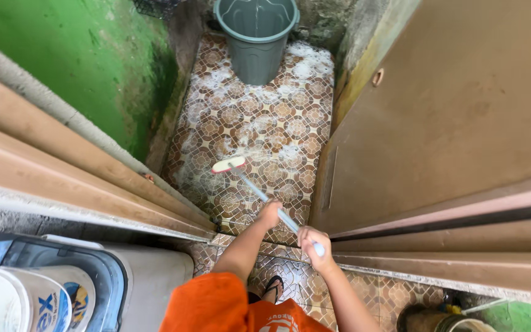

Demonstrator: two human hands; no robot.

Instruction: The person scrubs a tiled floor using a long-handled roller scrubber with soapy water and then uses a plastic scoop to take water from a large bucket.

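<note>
- I hold the long handle of the brush [259,189] with both hands. My left hand [270,213] is closed around the pale handle at its middle, and my right hand [312,241] is closed around its near end, a little below the centre of the frame.
- The head of the brush [228,164] rests on the patterned floor tiles [259,117], near the centre of the frame, with white foam around it.
- The tiles are wet and covered with soap foam. I think my foot in the black sandal [273,286], at the bottom centre, can slip if I step forward onto them.
- The room is narrow. The brown door [462,104] on the right and the green wall [62,67] on the left are close, so a wide stroke can knock the handle against them.
- If I push the brush too far up, it can hit the grey bucket [257,37] at the top centre and maybe tip it.
- The grey bucket stands on the tiles and is open. Its inside looks wet, but I cannot tell how much water it has.
- At the lower left there is a white tub [7,301] inside a blue container [102,270]. I cannot see what is in them.
</note>
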